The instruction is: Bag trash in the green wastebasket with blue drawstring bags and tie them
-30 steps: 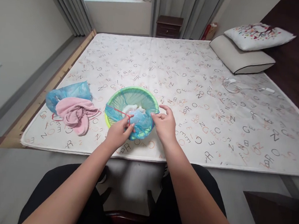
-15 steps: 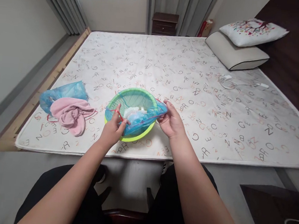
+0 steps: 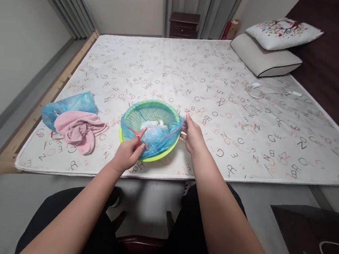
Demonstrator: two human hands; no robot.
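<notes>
A bright green plastic basket [image 3: 163, 156] sits near the mattress's front edge. A blue plastic bag [image 3: 159, 142] with a red drawstring lines it, spread open over much of the rim. Whitish items [image 3: 151, 124] lie inside the bag; I cannot make out their kind. At the near left of the rim, my left hand [image 3: 128, 152] is closed on the bag's edge and red drawstring. My right hand [image 3: 192, 134] is beside the right rim, fingers apart, close to the bag's edge.
Left of the basket, a pink cloth [image 3: 81, 130] lies against another blue plastic bag [image 3: 69, 107]. Two stacked cushions [image 3: 269, 56] rest at the far right of the letter-printed mattress [image 3: 152, 61]. A white cable [image 3: 257, 91] lies near them. Dark furniture [image 3: 303, 235] stands at lower right.
The bag's right side, earlier pulled out past the rim in my right hand, now lies against the rim. My right hand has loosened, and the bag opening is wider.
</notes>
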